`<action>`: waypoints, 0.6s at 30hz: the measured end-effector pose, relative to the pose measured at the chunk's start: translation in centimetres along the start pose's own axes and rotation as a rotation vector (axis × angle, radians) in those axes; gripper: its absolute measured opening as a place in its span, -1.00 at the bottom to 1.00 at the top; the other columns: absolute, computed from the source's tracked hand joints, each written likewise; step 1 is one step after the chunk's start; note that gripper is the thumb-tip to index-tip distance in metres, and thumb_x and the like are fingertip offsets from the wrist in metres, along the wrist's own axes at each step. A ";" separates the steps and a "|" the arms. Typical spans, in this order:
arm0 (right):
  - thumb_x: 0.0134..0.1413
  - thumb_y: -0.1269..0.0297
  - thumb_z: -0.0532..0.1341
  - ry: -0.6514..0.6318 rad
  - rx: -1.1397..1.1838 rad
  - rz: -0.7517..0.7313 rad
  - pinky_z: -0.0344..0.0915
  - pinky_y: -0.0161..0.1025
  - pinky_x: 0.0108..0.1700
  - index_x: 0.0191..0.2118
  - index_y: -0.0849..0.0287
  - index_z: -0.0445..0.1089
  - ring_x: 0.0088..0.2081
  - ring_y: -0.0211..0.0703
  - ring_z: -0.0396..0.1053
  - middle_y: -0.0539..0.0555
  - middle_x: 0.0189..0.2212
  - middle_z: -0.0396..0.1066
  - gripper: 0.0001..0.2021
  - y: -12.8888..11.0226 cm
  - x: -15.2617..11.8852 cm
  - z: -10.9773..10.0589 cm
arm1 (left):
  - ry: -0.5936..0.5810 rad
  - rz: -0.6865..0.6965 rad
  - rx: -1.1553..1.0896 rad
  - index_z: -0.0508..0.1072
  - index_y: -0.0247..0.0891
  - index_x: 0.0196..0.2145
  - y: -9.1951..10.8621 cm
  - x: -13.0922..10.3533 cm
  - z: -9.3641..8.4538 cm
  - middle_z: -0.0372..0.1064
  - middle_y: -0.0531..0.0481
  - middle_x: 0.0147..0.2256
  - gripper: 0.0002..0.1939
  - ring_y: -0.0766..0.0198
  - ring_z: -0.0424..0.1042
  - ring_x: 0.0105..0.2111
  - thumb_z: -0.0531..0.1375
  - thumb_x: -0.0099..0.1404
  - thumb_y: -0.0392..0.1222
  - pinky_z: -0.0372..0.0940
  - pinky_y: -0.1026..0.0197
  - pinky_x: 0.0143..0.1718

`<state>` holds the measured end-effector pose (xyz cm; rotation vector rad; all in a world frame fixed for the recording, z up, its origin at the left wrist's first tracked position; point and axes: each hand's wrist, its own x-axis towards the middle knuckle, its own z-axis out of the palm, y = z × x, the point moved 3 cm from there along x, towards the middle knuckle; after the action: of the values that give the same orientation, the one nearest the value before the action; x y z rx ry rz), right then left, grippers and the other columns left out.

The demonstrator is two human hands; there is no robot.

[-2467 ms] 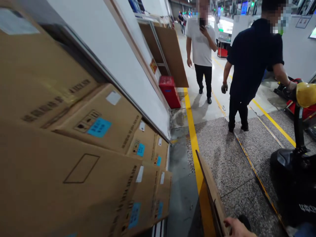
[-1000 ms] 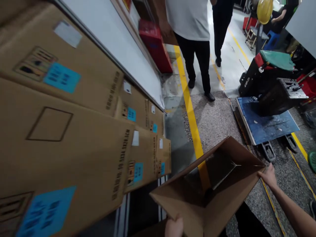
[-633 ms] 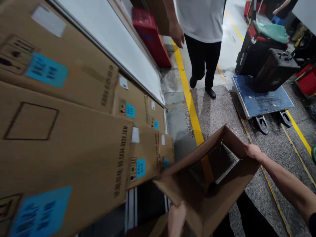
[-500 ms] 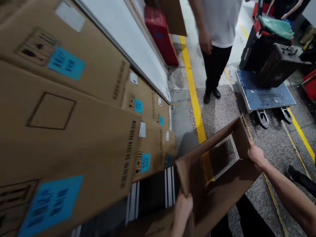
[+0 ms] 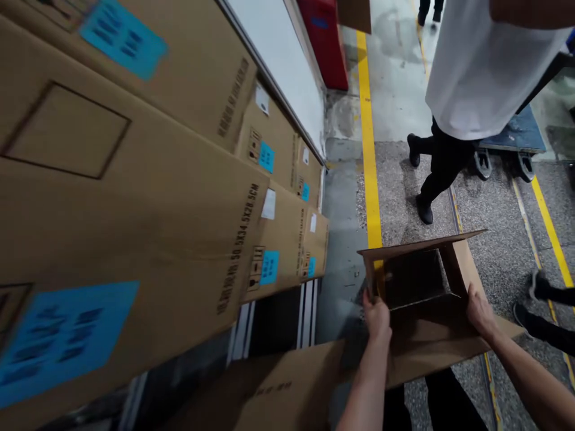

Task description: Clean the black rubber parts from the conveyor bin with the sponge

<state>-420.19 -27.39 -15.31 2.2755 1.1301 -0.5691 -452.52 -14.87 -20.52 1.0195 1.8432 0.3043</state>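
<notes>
A brown cardboard box is held out in front of my body, its flaps spread and its mouth turned up towards me. Through it I see a dark opening in the middle. My left hand grips the box's left side, fingers closed over the edge. On the opposite side my right hand is closed on the right wall or flap. Fingertips of the right hand are partly hidden by the cardboard. Another piece of cardboard lies low, left of my left forearm.
Large printed cartons with blue labels are stacked along the left, above dark and silver rails. A co-worker in a white shirt walks ahead on the right, near a blue platform. A red cabinet-like object stands beyond a yellow floor line.
The box has swung to the right and tilted, its flaps now spread wider. My left hand moved right and up with it. The co-worker has come nearer and to the right, partly covering the platform.
</notes>
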 end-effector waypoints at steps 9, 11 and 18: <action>0.34 0.29 -0.04 -0.046 0.020 0.022 0.39 -0.04 -0.07 0.46 0.50 -0.29 -0.07 0.17 0.50 0.61 0.13 0.24 -0.30 -5.3 2.9 7.6 | -0.303 0.040 0.377 -0.06 -0.38 0.45 -2.9 -1.6 11.7 -0.62 -0.46 0.46 -0.11 -0.36 -0.45 0.45 0.14 0.37 0.14 -0.17 -0.25 0.38; 0.37 0.15 0.01 -0.099 0.013 0.002 0.34 0.01 0.01 0.48 0.31 -0.23 0.02 0.19 0.45 0.55 0.21 0.16 -0.29 -5.7 4.4 9.2 | -0.380 0.090 0.519 0.04 -0.34 0.43 -5.1 -0.5 12.3 -0.64 -0.35 0.48 -0.14 -0.37 -0.46 0.45 0.18 0.33 0.11 -0.19 -0.24 0.39; 0.29 -0.04 0.13 -0.257 0.037 -0.190 0.12 0.16 0.24 0.47 -0.13 -0.07 0.32 0.30 0.12 0.22 0.44 -0.09 -0.29 0.7 5.0 8.5 | -0.578 0.343 0.652 0.29 -0.20 0.34 -8.0 1.8 8.5 -0.45 -0.21 0.50 -0.24 -0.32 -0.18 0.43 0.25 0.24 0.09 0.00 -0.15 0.34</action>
<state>-417.96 -30.06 -24.62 2.0636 1.2196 -0.9351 -449.79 -20.33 -30.66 1.6654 1.2396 -0.3956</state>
